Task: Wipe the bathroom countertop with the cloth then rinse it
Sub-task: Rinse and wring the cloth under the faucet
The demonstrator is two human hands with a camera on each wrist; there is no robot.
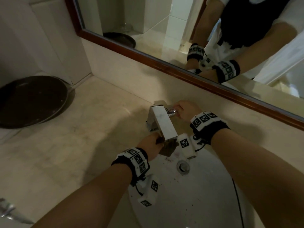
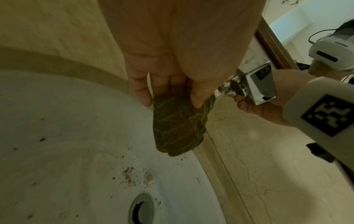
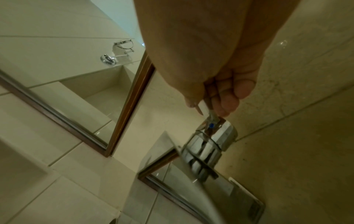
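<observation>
My left hand pinches a dark brown-green cloth, folded and hanging under the spout of the square chrome tap, over the white sink basin. No water shows at the spout. My right hand reaches behind the tap and grips the thin lever of its chrome handle, which carries a blue dot. The beige stone countertop lies around the basin.
Brown crumbs speckle the basin near the drain. A dark round tray sits at the counter's back left corner. A wood-framed mirror runs along the wall just behind the tap. A chrome wall holder shows in reflection.
</observation>
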